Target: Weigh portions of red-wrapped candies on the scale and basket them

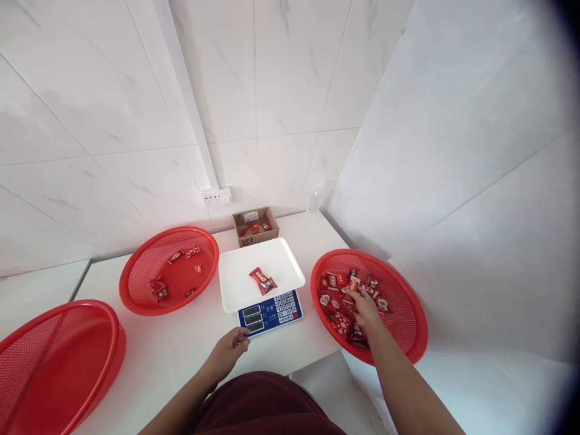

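One packet (261,281) slants far-left to near-right; right grip (366,309) pinches candy (353,283), left grip (228,351) loose.

Red, white and dark wrapped candies (338,302) lie loosely heaped in a round red mesh basket (402,320) at the table's (167,344) right edge, mostly against its left side. One red-and-pale candy (353,283) is pinched at the top of the heap. Near the table's front edge stands a blue-faced digital scale (270,315), its white platter (240,272) bearing red wrapped candy (261,280) lying flat near the middle.
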A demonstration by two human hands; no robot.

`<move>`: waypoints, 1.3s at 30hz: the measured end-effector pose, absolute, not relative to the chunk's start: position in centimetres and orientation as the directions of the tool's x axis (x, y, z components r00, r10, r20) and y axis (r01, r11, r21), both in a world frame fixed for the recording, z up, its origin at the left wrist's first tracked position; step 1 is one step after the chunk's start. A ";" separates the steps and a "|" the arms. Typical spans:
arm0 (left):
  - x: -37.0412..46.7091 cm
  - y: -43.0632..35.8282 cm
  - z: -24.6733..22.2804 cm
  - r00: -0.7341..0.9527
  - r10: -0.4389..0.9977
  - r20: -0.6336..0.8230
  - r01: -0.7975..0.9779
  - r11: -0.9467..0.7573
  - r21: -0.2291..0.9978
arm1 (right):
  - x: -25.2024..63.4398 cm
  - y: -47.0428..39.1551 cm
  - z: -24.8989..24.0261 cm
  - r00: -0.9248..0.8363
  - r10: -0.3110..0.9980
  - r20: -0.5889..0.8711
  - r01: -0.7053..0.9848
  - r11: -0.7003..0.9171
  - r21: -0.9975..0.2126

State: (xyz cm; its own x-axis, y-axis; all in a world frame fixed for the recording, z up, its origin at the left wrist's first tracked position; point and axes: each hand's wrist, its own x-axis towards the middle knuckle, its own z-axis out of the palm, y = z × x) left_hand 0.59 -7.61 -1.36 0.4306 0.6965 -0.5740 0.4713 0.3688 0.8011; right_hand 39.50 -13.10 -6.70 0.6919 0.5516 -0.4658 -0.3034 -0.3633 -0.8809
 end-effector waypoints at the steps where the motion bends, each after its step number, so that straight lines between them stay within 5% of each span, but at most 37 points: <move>1: 1.0 -7.5 -0.9 0.435 0.692 -0.576 0.461 0.378 0.803 | 39.1 -12.8 -5.7 0.648 0.564 -0.512 -0.393 -0.328 -0.859; 5: 3.1 -7.1 1.5 0.486 0.648 -0.587 0.353 0.468 0.810 | 34.6 -11.0 -1.4 0.393 0.745 -0.539 -0.426 -0.372 -0.824; 8: 4.8 -6.9 2.8 0.530 0.600 -0.599 0.188 0.606 0.773 | 29.0 -9.5 0.8 0.074 0.908 -0.412 -0.196 -0.392 -0.899; 13: 6.1 -6.3 2.1 0.516 0.589 -0.622 -0.062 0.750 0.659 | 21.0 -8.3 1.7 -0.273 0.914 -0.299 0.070 -0.291 -0.954; 19: 3.9 -5.9 0.8 0.314 0.567 -0.761 -0.254 0.823 0.509 | 20.9 -6.6 -1.2 -0.075 0.875 -0.479 -0.184 -0.484 -0.856; 23: 2.6 -6.0 1.0 0.272 0.522 -0.809 -0.323 0.841 0.434 | 23.4 -3.3 -2.6 0.176 0.804 -0.568 -0.485 -0.431 -0.761; 26: 2.5 -6.0 1.2 0.299 0.530 -0.793 -0.363 0.832 0.419 | 24.0 -1.0 -3.2 0.254 0.791 -0.557 -0.558 -0.351 -0.752; 30: 2.3 -5.5 1.4 0.313 0.566 -0.763 -0.355 0.815 0.458 | 23.5 0.1 -3.4 0.233 0.844 -0.483 -0.427 -0.357 -0.831; 34: 1.0 -5.5 0.8 0.287 0.576 -0.765 -0.300 0.813 0.499 | 23.7 -1.3 -2.4 0.294 0.895 -0.337 -0.118 -0.316 -0.942; 39: -1.6 -6.4 -0.9 0.256 0.567 -0.783 -0.287 0.818 0.499 | 24.2 -6.6 -3.1 -0.175 0.878 -0.446 0.280 -0.390 -0.877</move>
